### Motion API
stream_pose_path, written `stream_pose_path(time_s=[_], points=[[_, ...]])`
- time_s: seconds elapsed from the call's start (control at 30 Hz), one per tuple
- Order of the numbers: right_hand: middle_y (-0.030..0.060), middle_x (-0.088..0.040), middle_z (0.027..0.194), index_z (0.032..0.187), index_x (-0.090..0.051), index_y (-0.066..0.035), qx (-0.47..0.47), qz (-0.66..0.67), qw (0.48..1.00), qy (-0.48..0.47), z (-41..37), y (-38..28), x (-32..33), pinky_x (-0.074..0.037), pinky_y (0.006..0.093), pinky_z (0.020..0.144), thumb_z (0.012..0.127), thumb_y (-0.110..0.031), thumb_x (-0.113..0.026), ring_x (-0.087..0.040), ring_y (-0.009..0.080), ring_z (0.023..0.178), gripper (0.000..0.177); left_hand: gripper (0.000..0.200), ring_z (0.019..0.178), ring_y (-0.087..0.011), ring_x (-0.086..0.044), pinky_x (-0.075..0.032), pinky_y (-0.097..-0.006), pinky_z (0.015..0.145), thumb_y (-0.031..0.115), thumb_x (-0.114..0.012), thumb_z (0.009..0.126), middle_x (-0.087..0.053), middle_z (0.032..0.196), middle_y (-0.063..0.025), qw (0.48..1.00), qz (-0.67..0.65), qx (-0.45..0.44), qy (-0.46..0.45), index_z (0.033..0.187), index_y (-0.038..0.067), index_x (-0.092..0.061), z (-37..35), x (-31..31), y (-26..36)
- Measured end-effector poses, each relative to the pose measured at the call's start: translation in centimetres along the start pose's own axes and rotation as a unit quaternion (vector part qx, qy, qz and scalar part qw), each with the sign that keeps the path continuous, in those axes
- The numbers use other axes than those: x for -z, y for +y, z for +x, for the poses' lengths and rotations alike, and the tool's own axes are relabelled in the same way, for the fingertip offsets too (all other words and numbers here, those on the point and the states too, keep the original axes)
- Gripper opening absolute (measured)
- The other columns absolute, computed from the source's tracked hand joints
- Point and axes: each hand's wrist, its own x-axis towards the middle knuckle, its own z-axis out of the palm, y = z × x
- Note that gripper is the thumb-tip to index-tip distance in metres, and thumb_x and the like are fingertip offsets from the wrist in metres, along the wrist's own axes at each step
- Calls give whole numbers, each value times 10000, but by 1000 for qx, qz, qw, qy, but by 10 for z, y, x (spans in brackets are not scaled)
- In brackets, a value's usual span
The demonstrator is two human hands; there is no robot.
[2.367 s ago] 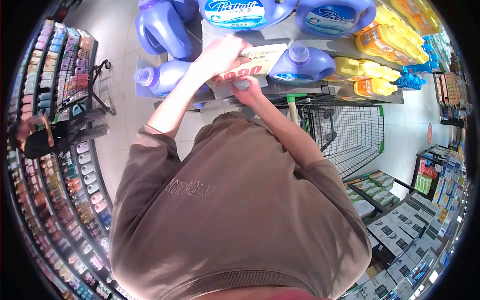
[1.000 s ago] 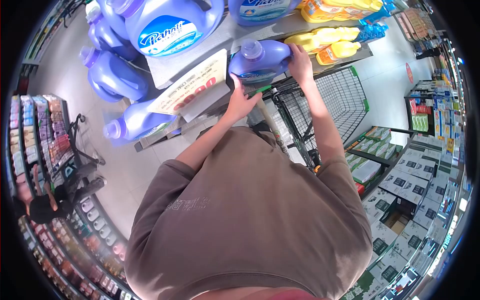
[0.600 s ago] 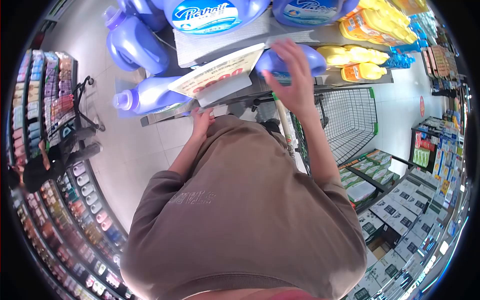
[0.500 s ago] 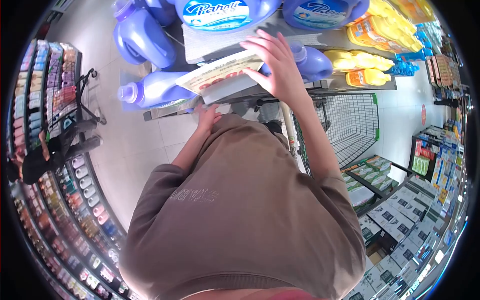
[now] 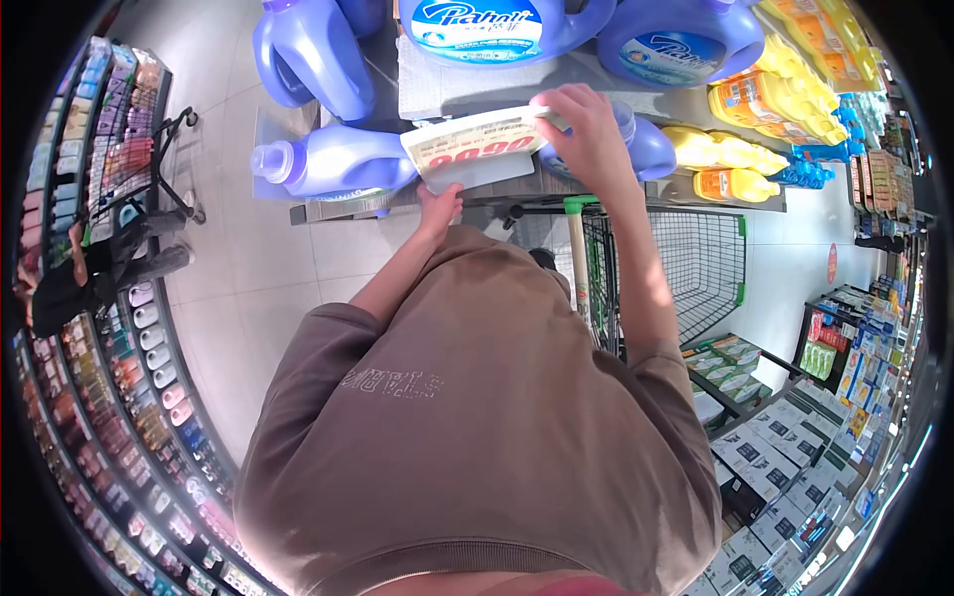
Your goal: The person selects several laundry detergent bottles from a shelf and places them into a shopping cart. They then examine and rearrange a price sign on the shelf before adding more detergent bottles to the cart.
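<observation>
Here, shopping cart [image 5: 696, 260]: wire basket, right of centre; floor tiles show through the mesh; green-capped handle sits just below the shelf edge.
Display shelf [image 5: 437, 89]: top of frame, carries the jugs and bottles.
Purple jugs: two large ones [image 5: 477, 25] upright at the top edge; one [image 5: 338, 164] on its side at upper left, cap on, pointing left; contents not visible.
Jug behind hand [image 5: 651, 149]: purple, partly hidden by the right hand.
Yellow bottles [image 5: 735, 154]: row at upper right, capped.
Surroundings: stocked racks [image 5: 99, 149] at far left with another person [image 5: 60, 288] beside them; boxed goods [image 5: 785, 447] at lower right.
Price sign [image 5: 475, 149]: cream card with red digits, upper centre, tilted, in front of the shelf edge, between the two hands.
Right hand [image 5: 586, 134]: fingers curled over the sign's right end, gripping it.
Left hand [image 5: 437, 204]: just under the sign's lower edge, fingertips reaching up to it; grip cannot be made out.
</observation>
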Motion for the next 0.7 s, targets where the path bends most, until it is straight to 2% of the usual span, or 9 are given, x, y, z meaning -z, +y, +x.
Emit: stream_pose_path(time_s=[0.33, 0.53, 0.6, 0.63, 0.7], points=[[43, -597, 848, 901, -623, -86, 6, 9, 1000, -12, -3, -9, 15, -397, 381, 829, 769, -127, -675, -545, 253, 891, 148, 707, 879, -178, -578, -489, -276, 729, 182, -655, 790, -512, 1088, -144, 1000, 1, -14, -4, 1307, 43, -194, 0, -2, 7], [48, -596, 830, 867, -628, -72, 26, 20, 999, -19, 1, -22, 34, -414, 366, 793, 753, -115, -695, -546, 262, 864, 139, 824, 976, -214, -586, -479, -301, 821, 183, -641, 810, -514, 1143, -162, 998, -33, -16, -41, 1401, 41, -84, -37, -6, 32], [64, -590, 834, 859, -630, -62, 38, 16, 999, -31, -1, -31, 37, -420, 371, 777, 747, -100, -698, -546, 273, 854, 137, 866, 1080, -282, -560, -456, -380, 929, 189, -656, 808, -384, 1284, -207, 995, -42, 0, -90, 1421, 51, -60, -58, -5, 47], [67, -589, 835, 859, -628, -62, 38, 15, 999, -37, -3, -37, 38, -419, 371, 774, 752, -101, -697, -546, 273, 848, 133, 866, 1080, -282, -560, -456, -380, 929, 189, -656, 808, -384, 1284, -207, 995, -44, 3, -87, 1421, 51, -60, -68, -3, 50], [70, -587, 836, 859, -627, -61, 40, 13, 998, -42, -4, -40, 37, -418, 372, 771, 756, -103, -695, -547, 273, 842, 130, 614, 975, -227, -610, -483, -332, 846, 199, -656, 825, -542, 1133, -148, 997, 65, -20, -42, 1335, 19, -364, -83, 0, 63]])
